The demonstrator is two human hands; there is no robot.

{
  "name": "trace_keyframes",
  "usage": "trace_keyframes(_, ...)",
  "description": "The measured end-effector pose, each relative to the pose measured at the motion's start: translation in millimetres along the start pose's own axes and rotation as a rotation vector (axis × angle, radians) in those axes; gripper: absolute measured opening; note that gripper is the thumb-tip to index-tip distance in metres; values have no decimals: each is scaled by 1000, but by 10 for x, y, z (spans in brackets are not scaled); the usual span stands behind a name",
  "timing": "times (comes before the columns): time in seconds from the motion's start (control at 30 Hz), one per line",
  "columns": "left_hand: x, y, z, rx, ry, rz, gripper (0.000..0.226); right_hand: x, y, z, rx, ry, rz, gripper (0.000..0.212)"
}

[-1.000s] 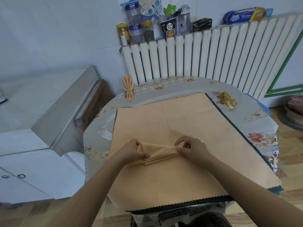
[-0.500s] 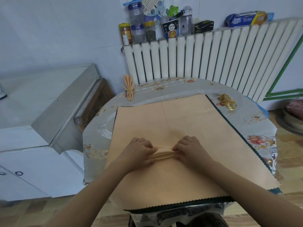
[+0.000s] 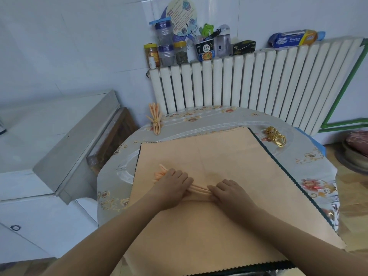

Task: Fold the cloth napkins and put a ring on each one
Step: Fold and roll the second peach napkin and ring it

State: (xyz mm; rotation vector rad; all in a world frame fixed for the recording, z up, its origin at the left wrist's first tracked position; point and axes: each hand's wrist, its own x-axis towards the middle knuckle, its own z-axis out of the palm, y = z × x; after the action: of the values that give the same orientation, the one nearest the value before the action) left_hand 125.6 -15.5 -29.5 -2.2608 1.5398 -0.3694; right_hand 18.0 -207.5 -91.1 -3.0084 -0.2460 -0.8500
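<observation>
A peach napkin [image 3: 199, 189] is pleated into a narrow strip and lies on a stack of flat peach cloths [image 3: 229, 156] on the round table. My left hand [image 3: 173, 186] lies over its left part, fingers curled onto the pleats, and the fanned end sticks out beyond the fingers. My right hand [image 3: 229, 192] presses down on its right end. A pile of gold rings [image 3: 275, 136] sits at the table's back right. One finished napkin [image 3: 156, 120], pleated and ringed, lies at the back left.
The table has a flowered plastic cover [image 3: 310, 162]. A white radiator [image 3: 249, 82] stands behind it with jars and boxes on top. A white cabinet [image 3: 49, 148] is close on the left. A bowl [image 3: 356, 148] sits on the floor at right.
The raised, loosely gathered napkin has been pressed flat into a thin pleated strip. Both hands have come down onto it, and the left end now fans out past my left hand.
</observation>
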Motion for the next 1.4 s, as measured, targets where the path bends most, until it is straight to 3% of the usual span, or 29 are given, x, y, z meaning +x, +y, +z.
trace_keyframes(0.1, 57, -55, -8, -126, 15, 0, 28, 65, 16, -3, 18, 19, -12, 32)
trace_keyframes(0.27, 205, -123, -152, -447, 22, -159, 37, 108, 215, -20, 85, 31, 61, 31)
trace_keyframes(0.43, 478, -32, -338, -715, 108, -386, 23, 150, 528, -171, 138, 58, 131, 16)
trace_keyframes(0.5, 638, 6, -398, -698, 86, -432, 22, 144, 666, -188, 173, 28, 165, 16)
trace_keyframes(0.57, 780, 18, -451, -637, 71, -461, 22, 132, 812, -203, 247, 5, 261, 31)
trace_keyframes(0.67, 1045, 17, -455, -614, 83, -527, 22, 104, 1127, -181, 378, 37, 530, 42)
trace_keyframes(0.9, 1466, 2, -371, -600, 104, -534, 22, 135, 1776, -48, 330, 261, 1138, 62)
trace_keyframes(0.97, 1624, 2, -291, -637, 96, -562, 20, 142, 2007, 21, 273, 286, 1205, 70)
trace_keyframes(1.1, 1778, 29, -183, -664, 95, -553, 18, 183, 2282, 79, 203, 154, 1315, 77)
trace_keyframes(1.24, 1883, 59, -100, -662, 115, -483, 17, 238, 2440, 146, 119, 49, 1276, 67)
trace_keyframes(1.4, 1925, 81, -9, -664, 148, -473, 17, 216, 2453, 170, 96, 43, 1266, 53)
